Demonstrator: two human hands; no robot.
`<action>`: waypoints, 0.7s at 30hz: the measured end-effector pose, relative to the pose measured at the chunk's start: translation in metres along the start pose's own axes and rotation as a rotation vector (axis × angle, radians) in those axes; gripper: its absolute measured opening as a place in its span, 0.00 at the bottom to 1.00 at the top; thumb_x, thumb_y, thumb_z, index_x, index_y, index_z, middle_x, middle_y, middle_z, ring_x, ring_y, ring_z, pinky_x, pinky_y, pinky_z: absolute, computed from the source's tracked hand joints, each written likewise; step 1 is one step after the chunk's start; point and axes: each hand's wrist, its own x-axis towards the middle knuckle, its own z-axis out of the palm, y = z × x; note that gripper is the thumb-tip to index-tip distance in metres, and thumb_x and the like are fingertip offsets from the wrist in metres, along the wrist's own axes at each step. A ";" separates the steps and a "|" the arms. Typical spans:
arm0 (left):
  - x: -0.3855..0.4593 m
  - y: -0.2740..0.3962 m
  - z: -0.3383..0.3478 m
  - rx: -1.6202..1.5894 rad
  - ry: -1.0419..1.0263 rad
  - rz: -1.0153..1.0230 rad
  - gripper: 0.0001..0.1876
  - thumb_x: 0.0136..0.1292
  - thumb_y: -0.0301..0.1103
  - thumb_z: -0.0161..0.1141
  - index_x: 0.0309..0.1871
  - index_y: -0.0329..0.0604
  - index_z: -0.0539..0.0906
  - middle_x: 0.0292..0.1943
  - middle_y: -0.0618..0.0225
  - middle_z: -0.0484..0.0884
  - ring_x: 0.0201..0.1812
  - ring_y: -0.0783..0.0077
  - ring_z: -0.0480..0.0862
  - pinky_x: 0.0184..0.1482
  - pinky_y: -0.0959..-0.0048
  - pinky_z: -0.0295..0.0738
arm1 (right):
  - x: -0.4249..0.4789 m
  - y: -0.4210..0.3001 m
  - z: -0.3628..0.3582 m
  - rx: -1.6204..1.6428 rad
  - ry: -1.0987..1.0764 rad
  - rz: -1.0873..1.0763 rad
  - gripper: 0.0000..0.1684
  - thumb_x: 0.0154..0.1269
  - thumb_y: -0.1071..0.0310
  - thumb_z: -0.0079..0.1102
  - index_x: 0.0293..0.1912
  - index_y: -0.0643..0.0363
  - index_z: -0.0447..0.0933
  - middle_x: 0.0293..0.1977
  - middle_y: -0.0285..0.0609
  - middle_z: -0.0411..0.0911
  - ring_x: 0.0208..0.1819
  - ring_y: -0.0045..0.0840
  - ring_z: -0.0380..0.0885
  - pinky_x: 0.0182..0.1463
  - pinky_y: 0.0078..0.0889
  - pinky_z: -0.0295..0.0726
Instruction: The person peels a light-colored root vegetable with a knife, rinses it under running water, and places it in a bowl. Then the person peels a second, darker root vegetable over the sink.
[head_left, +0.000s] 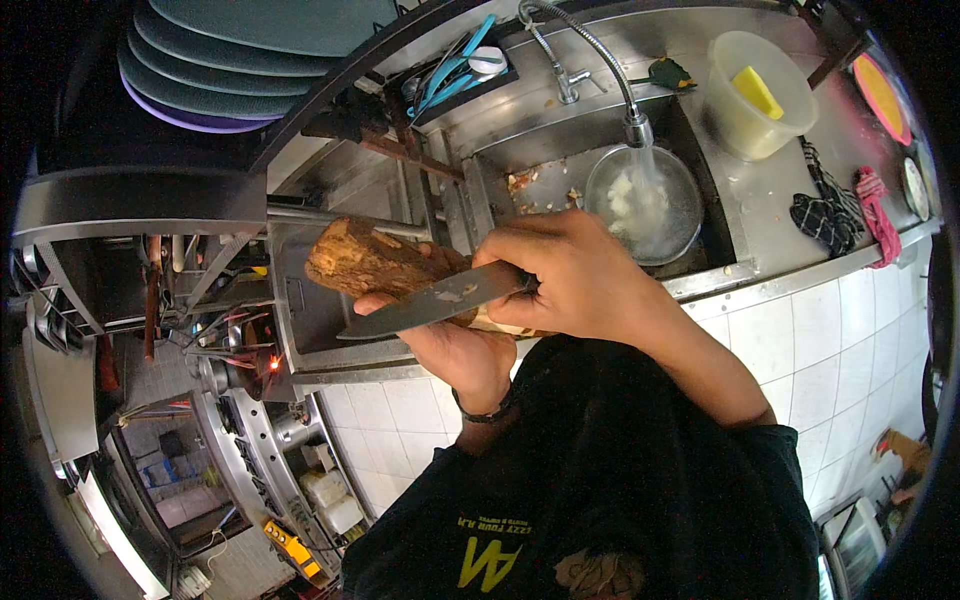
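My left hand is palm up under a thick, rough brown root tuber, its fingers and thumb around it. Pale flesh shows at the tuber's near end, partly covered by my hands. In my right hand is a kitchen knife, gripped by its handle. Its dark blade points left and crosses above my left hand and the tuber; contact between blade and tuber cannot be made out. Beyond my right hand, a bowl with white pieces stands in the sink basin, under running water.
A spring-hose faucet arches over the bowl. Peel scraps lie in the basin. To the right are a plastic tub with a yellow item and some cloths. Stacked plates stand upper left; a flame glows lower left.
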 end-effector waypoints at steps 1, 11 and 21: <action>0.001 -0.003 -0.001 0.011 0.012 -0.002 0.38 0.81 0.67 0.33 0.79 0.48 0.61 0.68 0.63 0.73 0.66 0.68 0.76 0.69 0.64 0.72 | 0.000 0.003 0.000 0.031 0.000 0.002 0.25 0.60 0.46 0.71 0.44 0.57 0.83 0.39 0.47 0.86 0.41 0.50 0.86 0.44 0.52 0.83; 0.012 0.000 -0.009 0.048 0.010 -0.100 0.37 0.79 0.70 0.34 0.78 0.53 0.61 0.57 0.63 0.77 0.58 0.68 0.80 0.59 0.64 0.81 | -0.009 0.008 0.008 0.086 0.040 0.023 0.15 0.63 0.62 0.70 0.45 0.63 0.84 0.33 0.49 0.84 0.37 0.44 0.86 0.46 0.42 0.81; 0.023 -0.017 -0.018 0.040 0.024 0.000 0.35 0.79 0.68 0.39 0.75 0.52 0.67 0.57 0.66 0.80 0.55 0.69 0.82 0.57 0.65 0.81 | -0.004 0.008 0.036 0.109 0.202 0.032 0.17 0.60 0.69 0.66 0.49 0.61 0.81 0.41 0.53 0.84 0.43 0.53 0.85 0.49 0.49 0.83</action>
